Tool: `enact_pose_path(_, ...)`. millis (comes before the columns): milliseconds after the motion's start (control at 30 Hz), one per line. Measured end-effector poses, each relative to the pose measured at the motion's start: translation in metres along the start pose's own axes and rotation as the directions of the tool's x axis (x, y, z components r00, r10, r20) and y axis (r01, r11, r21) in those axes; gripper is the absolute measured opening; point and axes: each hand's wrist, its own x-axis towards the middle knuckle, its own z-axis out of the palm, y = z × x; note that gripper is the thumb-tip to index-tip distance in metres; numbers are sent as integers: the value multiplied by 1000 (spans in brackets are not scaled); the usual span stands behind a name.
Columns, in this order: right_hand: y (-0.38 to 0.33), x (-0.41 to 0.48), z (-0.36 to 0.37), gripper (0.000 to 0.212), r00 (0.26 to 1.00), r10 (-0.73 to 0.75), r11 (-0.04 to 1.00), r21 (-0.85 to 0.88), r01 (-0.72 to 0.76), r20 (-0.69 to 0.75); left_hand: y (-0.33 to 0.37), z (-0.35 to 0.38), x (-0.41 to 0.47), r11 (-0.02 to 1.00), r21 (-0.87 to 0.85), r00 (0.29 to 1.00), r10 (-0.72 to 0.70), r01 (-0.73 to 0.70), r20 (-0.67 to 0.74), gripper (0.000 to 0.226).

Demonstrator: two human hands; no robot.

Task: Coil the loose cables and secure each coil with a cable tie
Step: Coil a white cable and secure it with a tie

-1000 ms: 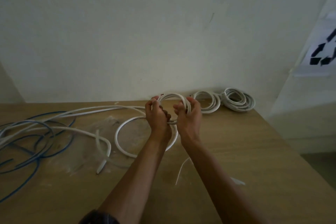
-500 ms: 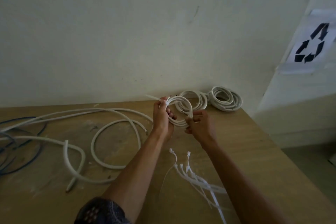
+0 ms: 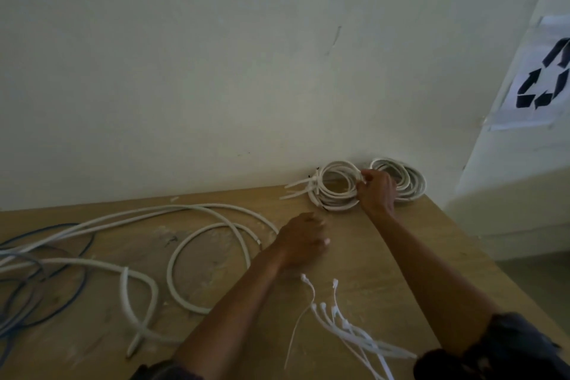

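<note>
Right hand point(image 3: 377, 191) has its grip on the white coil point(image 3: 336, 192); left hand point(image 3: 303, 241) seemingly loose, empty.

On my feed the tabletop point(image 3: 379, 259) reads as pale wood, matt and scuffed, with whitish dusty smears towards the left. The loose white cable point(image 3: 172, 259) and the tied coil point(image 3: 336, 194) at the far edge have smooth plastic jackets with a faint sheen, as does the blue cable point(image 3: 80, 287). The near cable ties point(image 3: 354, 333) are milky plastic. The wall point(image 3: 216, 71) is matt paint, the sheet point(image 3: 543, 80) at right printed paper, and the sleeve point(image 3: 509, 348) dark cloth.
</note>
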Motion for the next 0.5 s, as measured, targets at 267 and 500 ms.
enact_pose_path(267,-16,-38,-5,23,990,-136,990,38,138,-48,0,-1,-22,998,-42,989,48,-54,-138,48)
enact_pose_path(500,-81,-99,2,10,917,-336,938,163,305,216,3,-25,-98,994,87,914,89,-59,-396,30)
